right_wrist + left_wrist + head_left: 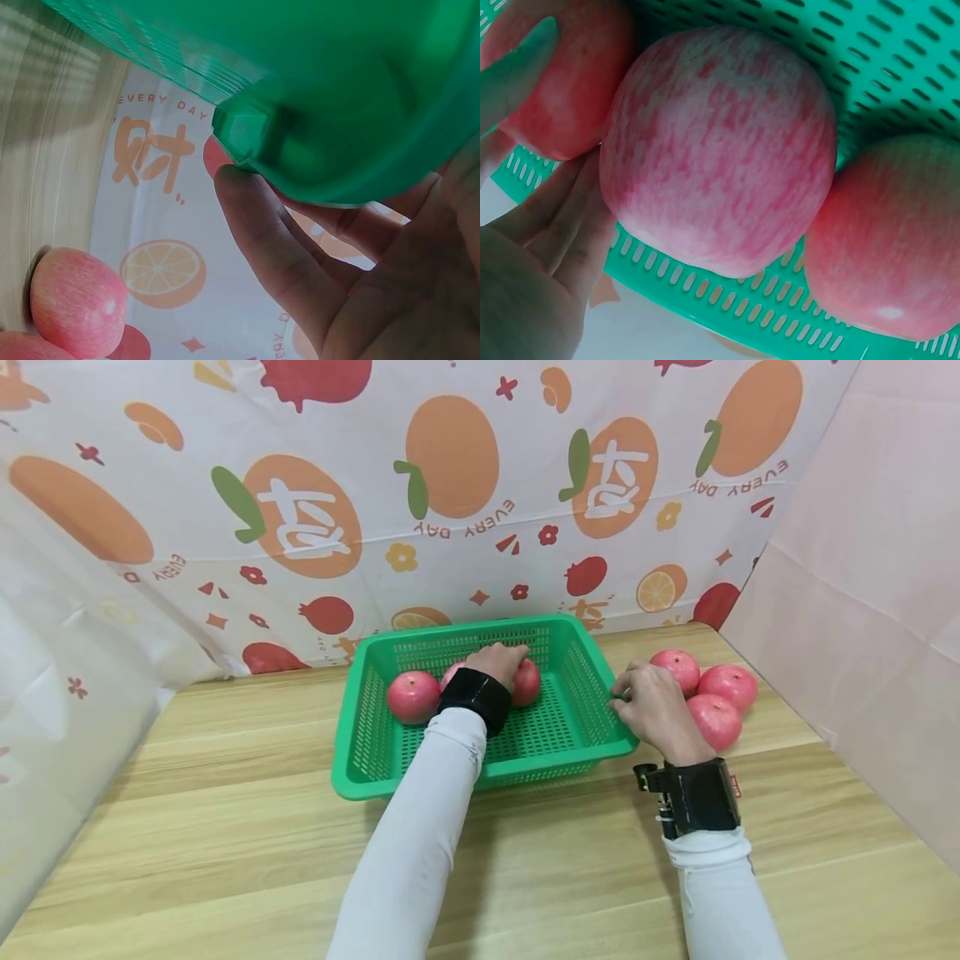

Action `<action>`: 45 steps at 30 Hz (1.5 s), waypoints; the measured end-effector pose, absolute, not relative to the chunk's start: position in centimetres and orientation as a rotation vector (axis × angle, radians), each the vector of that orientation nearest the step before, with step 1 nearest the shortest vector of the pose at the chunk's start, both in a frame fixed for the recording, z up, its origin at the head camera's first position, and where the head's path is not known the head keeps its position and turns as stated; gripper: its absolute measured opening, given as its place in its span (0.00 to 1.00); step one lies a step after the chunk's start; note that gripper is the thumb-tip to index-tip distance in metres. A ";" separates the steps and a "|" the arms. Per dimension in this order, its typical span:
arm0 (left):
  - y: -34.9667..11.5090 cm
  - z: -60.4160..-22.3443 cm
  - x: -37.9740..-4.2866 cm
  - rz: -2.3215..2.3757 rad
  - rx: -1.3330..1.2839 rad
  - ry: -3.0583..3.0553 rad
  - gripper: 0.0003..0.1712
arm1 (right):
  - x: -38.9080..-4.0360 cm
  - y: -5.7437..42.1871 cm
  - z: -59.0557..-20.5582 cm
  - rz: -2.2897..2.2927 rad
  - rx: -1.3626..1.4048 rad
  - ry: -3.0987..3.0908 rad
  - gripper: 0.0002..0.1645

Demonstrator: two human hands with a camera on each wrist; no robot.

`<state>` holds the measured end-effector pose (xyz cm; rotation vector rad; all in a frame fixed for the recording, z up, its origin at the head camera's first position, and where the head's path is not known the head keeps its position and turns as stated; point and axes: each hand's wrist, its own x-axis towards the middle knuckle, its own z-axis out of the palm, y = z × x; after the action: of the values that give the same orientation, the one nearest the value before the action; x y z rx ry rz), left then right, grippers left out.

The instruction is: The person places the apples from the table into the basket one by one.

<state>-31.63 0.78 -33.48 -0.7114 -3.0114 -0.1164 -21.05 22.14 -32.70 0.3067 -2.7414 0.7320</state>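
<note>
A green plastic basket (558,764) with slotted walls stands on the table, and three red apples are inside it. My left hand (495,662) reaches into it and grips the rightmost apple (527,683). In the left wrist view, the thumb lies across that apple (577,90), with the other fingers below it. Beside it are the middle apple (720,150), mostly hidden by my wrist in the head view, and the left apple (413,697). My right hand (656,706) holds the basket's right rim, its fingertips under the edge in the right wrist view.
Three more apples sit close together right of the basket: one at the back (677,668), one on the right (727,687) and one in front (715,722). A fruit-printed cloth (450,560) hangs behind the wooden table (225,827). A pale sheet (870,568) borders the right side.
</note>
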 end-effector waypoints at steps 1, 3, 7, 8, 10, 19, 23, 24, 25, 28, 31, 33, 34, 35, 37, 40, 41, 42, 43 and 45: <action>0.8 -33.5 -31.7 -0.112 -0.714 -3.003 0.30 | -21.0 22.1 -32.7 0.731 0.307 -2.742 0.05; 0.8 -33.6 -31.7 -0.103 -0.722 -2.991 0.30 | -21.0 22.1 -32.6 0.730 0.309 -2.744 0.05; 0.9 -33.6 -31.9 -0.108 -0.732 -2.969 0.30 | -21.0 21.9 -32.4 0.737 0.310 -2.746 0.06; 0.9 -33.6 -32.0 -0.119 -0.733 -2.967 0.28 | -21.1 21.9 -32.4 0.741 0.310 -2.746 0.06; 1.0 -33.5 -32.1 -0.147 -0.731 -2.966 0.24 | -21.0 22.0 -32.3 0.740 0.305 -2.745 0.06; 1.3 -33.3 -31.8 -0.180 -0.695 -3.013 0.21 | -21.1 22.1 -32.5 0.734 0.300 -2.766 0.07; 1.4 -33.1 -31.6 -0.148 -0.702 -3.011 0.21 | -21.0 22.1 -32.5 0.735 0.294 -2.773 0.07; 1.4 -33.1 -31.6 -0.143 -0.706 -3.008 0.20 | -21.0 22.1 -32.5 0.738 0.293 -2.772 0.07; 1.4 -33.0 -31.6 -0.140 -0.709 -3.006 0.20 | -21.0 22.1 -32.4 0.739 0.295 -2.771 0.07; 1.5 -33.1 -31.6 -0.141 -0.726 -2.991 0.18 | -20.9 22.1 -32.4 0.739 0.296 -2.768 0.06; 1.4 -33.1 -31.7 -0.144 -0.735 -2.981 0.17 | -21.0 22.1 -32.3 0.746 0.302 -2.760 0.06; 1.4 -33.0 -31.7 -0.114 -0.759 -2.982 0.17 | -21.0 22.0 -32.3 0.750 0.306 -2.756 0.06; 1.4 -32.9 -31.6 -0.092 -0.773 -2.985 0.18 | -21.1 22.0 -32.3 0.752 0.306 -2.754 0.06; 1.3 -32.7 -31.5 -0.071 -0.788 -2.984 0.18 | -21.1 22.0 -32.3 0.754 0.307 -2.753 0.06; 1.2 -32.1 -31.1 -0.020 -0.819 -2.997 0.20 | -21.1 21.9 -32.3 0.759 0.307 -2.755 0.06; 0.9 -30.8 -30.2 0.027 -0.860 -2.998 0.27 | -21.1 21.9 -32.4 0.761 0.304 -2.760 0.06; 0.8 -30.4 -30.1 0.032 -0.873 -2.994 0.28 | -21.1 22.0 -32.4 0.762 0.303 -2.761 0.06; 0.7 -30.1 -30.0 0.035 -0.887 -2.985 0.29 | -21.1 22.0 -32.4 0.762 0.304 -2.762 0.06; 0.6 -29.7 -29.9 0.039 -0.898 -2.976 0.30 | -21.1 22.1 -32.4 0.759 0.307 -2.761 0.06; 0.3 -29.0 -29.9 0.055 -0.914 -2.968 0.28 | -21.1 22.2 -32.3 0.755 0.307 -2.759 0.06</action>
<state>-29.95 0.29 -28.96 -0.9140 -2.9683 0.0554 -21.09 22.20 -32.34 0.3068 -2.7587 0.7552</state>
